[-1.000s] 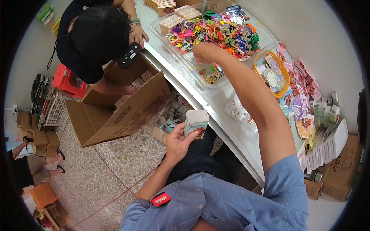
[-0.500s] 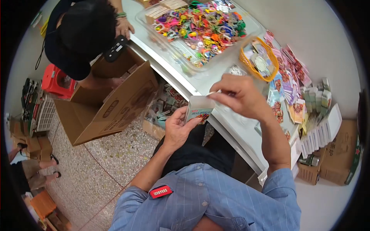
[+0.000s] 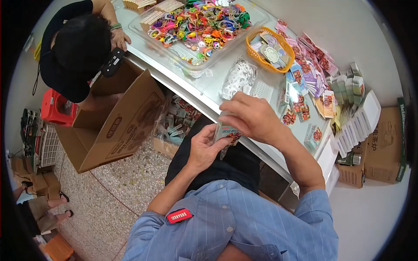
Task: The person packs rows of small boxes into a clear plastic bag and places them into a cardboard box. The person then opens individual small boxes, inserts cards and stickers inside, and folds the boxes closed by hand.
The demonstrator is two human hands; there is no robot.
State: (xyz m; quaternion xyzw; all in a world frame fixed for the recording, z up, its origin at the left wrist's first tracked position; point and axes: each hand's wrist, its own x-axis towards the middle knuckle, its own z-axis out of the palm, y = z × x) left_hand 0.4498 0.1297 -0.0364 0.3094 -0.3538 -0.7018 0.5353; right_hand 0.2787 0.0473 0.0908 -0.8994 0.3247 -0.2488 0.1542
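My left hand (image 3: pixel 205 148) is closed around a small printed cardboard box (image 3: pixel 226 133), thumb across its front, held just off the table's front edge. The box has a teal band and a reddish food picture. Over its upper end my right hand (image 3: pixel 254 118) curls, fingers bent and pressed against the top; they hide the opening and the flap. Beyond the right hand, on the white table (image 3: pixel 204 96), lies a clear bag (image 3: pixel 238 79) of small white pieces with dark print. Several similar printed boxes (image 3: pixel 312 136) stand to the right.
A clear tub (image 3: pixel 191 65) of colorful trinkets and a yellow basket (image 3: pixel 292 65) of packets sit on the table. Pink and purple packets (image 3: pixel 315 65) pile against the wall. At left, a co-worker (image 3: pixel 80 48) reaches into a large carton (image 3: pixel 126 124). A red stool (image 3: pixel 58 108) stands behind.
My right hand has come down onto the box top, where the raised white flap showed before. The small white thing in its fingers is no longer visible. The view has shifted right.
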